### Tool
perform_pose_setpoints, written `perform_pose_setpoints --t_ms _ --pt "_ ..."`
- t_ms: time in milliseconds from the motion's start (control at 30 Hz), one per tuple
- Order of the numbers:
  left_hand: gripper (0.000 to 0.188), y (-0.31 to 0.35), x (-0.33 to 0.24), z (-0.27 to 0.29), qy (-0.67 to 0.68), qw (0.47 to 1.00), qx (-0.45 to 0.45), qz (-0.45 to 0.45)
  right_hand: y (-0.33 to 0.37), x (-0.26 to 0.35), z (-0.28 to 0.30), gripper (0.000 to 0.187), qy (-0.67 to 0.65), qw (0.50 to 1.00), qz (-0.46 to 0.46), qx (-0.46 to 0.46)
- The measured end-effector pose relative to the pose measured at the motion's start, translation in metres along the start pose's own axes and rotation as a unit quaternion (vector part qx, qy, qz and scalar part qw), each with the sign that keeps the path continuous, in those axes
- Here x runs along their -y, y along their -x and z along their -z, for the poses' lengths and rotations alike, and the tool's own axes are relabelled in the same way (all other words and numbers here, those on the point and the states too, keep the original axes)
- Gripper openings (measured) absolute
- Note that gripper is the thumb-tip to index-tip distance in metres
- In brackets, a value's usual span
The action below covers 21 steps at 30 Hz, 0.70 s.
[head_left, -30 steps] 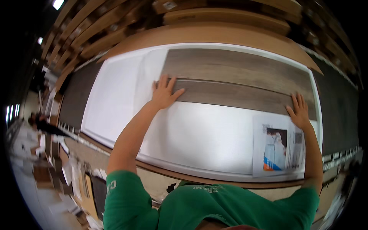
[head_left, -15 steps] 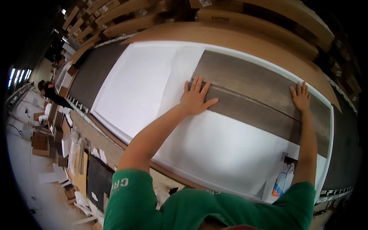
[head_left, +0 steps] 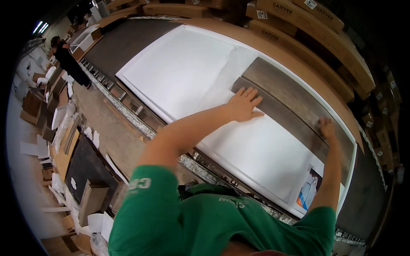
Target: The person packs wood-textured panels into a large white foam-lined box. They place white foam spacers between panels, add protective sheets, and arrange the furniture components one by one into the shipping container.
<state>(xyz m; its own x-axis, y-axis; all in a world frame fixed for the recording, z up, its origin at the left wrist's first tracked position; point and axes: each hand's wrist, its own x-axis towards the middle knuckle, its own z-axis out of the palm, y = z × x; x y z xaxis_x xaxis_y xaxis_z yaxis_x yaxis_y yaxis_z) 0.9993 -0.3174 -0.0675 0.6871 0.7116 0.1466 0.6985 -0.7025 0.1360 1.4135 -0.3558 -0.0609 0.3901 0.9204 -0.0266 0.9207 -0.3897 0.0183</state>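
Observation:
Two grey-brown wood-grain panels lie side by side in a long white-edged package: a far panel [head_left: 284, 83] and a narrower near panel [head_left: 279, 109]. My left hand [head_left: 244, 104] rests on the near panel's left end, fingers spread and holding nothing. Over the right part of the panels is my right hand [head_left: 327, 128], close to the seam; its fingers are blurred but look loosely apart, with nothing seen in them. A white sheet [head_left: 256, 147] covers the nearer part of the package. Beside my right forearm lies a printed leaflet [head_left: 309, 190] with a picture and an orange-blue corner.
The package sits on a roller conveyor [head_left: 139, 110] with dark boards [head_left: 132, 40] at its left. Long cardboard boxes [head_left: 294, 32] are stacked beyond. Scrap boxes [head_left: 32, 104] and a black board [head_left: 92, 164] lie on the left floor. A person [head_left: 68, 59] stands at far left.
My view has swung, showing more of the left floor and conveyor. My right hand has come from the far panel's outer edge toward the seam. My left hand stays at the panels' left end.

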Motion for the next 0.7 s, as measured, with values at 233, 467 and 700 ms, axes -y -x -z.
perform_pose_setpoints --t_ms 233,467,700 --pt "0.067 0.090 0.049 0.043 -0.034 0.989 0.141 0.003 0.192 0.027 0.045 0.041 -0.081 0.975 0.177 -0.111" --pt "0.069 0.084 0.032 0.035 -0.059 0.980 0.187 0.014 0.385 0.036 0.041 0.030 -0.307 0.866 -0.101 -0.383" --pt "0.057 0.081 0.037 0.044 0.055 0.989 0.136 -0.030 0.569 0.081 -0.079 0.023 -0.284 0.822 -0.384 -0.309"
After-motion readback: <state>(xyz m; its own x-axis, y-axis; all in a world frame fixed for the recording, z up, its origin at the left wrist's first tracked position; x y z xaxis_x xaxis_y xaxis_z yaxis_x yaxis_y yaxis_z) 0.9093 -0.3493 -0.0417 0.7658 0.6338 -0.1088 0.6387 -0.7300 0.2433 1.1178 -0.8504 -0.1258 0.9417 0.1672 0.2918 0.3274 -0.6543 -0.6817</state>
